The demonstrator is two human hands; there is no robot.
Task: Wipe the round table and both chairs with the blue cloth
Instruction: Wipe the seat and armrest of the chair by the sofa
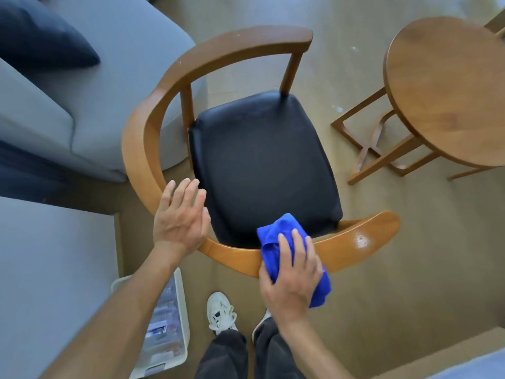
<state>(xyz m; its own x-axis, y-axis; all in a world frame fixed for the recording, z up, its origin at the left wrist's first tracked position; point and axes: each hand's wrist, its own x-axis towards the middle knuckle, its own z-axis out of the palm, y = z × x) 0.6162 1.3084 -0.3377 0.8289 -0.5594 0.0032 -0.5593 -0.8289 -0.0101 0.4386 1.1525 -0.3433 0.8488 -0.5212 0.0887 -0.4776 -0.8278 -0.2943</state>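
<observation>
Now your right hand presses the blue cloth flat-fingered against the chair's curved wooden rail, at the near edge of the black seat. Your left hand hovers open and holds nothing, fingers spread, just above the rail's left side. Off to the right, apart from the chair, stands the round counter.

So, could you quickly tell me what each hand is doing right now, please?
Left hand: open, fingers straight, holding nothing, over the chair's wooden rail.
Right hand: fingers spread flat, pressing the blue cloth onto the rail.
</observation>
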